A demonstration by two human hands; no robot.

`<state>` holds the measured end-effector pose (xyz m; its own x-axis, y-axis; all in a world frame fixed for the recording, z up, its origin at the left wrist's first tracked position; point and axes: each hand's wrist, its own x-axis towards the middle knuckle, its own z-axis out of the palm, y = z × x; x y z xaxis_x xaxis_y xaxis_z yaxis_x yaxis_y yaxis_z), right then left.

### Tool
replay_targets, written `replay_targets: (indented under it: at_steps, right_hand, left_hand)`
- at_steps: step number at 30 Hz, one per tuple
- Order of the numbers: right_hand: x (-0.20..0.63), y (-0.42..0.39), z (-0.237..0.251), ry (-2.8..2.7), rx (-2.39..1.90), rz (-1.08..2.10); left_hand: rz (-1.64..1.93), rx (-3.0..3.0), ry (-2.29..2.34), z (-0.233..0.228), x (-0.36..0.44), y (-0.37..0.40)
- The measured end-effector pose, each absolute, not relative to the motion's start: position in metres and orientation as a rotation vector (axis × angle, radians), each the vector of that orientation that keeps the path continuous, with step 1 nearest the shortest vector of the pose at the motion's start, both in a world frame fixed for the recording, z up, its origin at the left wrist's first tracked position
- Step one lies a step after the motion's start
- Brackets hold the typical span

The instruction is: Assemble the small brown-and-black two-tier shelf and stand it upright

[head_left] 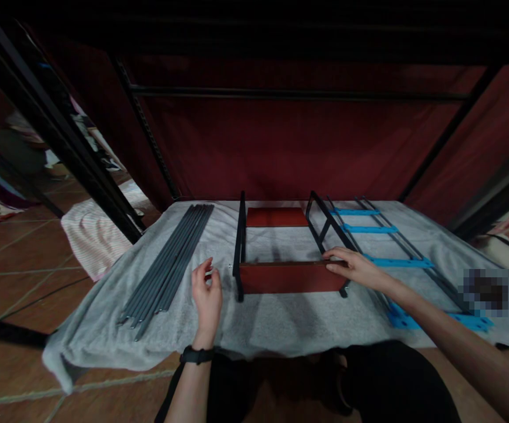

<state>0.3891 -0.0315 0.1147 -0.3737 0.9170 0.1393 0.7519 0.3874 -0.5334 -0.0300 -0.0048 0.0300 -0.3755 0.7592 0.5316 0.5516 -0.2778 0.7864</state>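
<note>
In the middle of the cloth stands a small frame with black metal side pieces point(240, 241) and two reddish-brown boards. My right hand point(347, 267) grips the right end of the near board point(290, 278), thumb on the front side and fingers over its top edge. The far board point(276, 217) lies between the side pieces at the back. A small screw point(231, 266) sticks out of the left side piece. My left hand point(206, 294) is raised just left of the frame, its fingers loosely curled and apart from the thumb, with nothing visible in them.
Several grey metal tubes point(170, 264) lie side by side on the left of the grey cloth point(104, 329). To the right are dark rods with blue plastic strips point(399, 262). Black posts point(60, 129) and a dark red curtain point(272, 147) surround the surface.
</note>
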Motion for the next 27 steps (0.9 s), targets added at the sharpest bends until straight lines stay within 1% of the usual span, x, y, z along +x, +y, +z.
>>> replay_targets:
  at_steps: [3, 6, 9, 12, 16, 19, 22, 27]
  right_hand:
    - [0.383, -0.036, 0.118, -2.097, -1.387, 0.581]
    - [0.381, -0.038, 0.117, -1.813, -1.316, 0.645]
    - [0.382, -0.035, 0.113, -1.363, -1.164, 0.708]
    - [0.387, -0.029, 0.111, -0.967, -0.972, 0.785]
    - [0.4, -0.025, 0.107, -0.65, -0.792, 0.921]
    - [0.408, -0.025, 0.1, -0.498, -0.669, 1.006]
    - [0.413, -0.025, 0.092, -0.413, -0.57, 1.073]
    - [0.416, -0.024, 0.085, -0.432, -0.538, 1.133]
  left_hand:
    - [1.958, 1.743, 1.739, 0.051, -0.01, -0.024]
    - [1.975, 2.025, 1.733, 0.073, 0.017, -0.04]
    - [1.766, 2.363, 1.569, 0.09, 0.057, -0.051]
    - [1.392, 2.589, 1.388, 0.104, 0.106, -0.053]
    - [0.853, 2.75, 1.263, 0.115, 0.17, -0.043]
    - [0.577, 2.783, 1.161, 0.118, 0.207, -0.034]
    - [0.434, 2.796, 1.105, 0.117, 0.237, -0.03]
    - [0.372, 2.796, 1.089, 0.115, 0.271, -0.027]
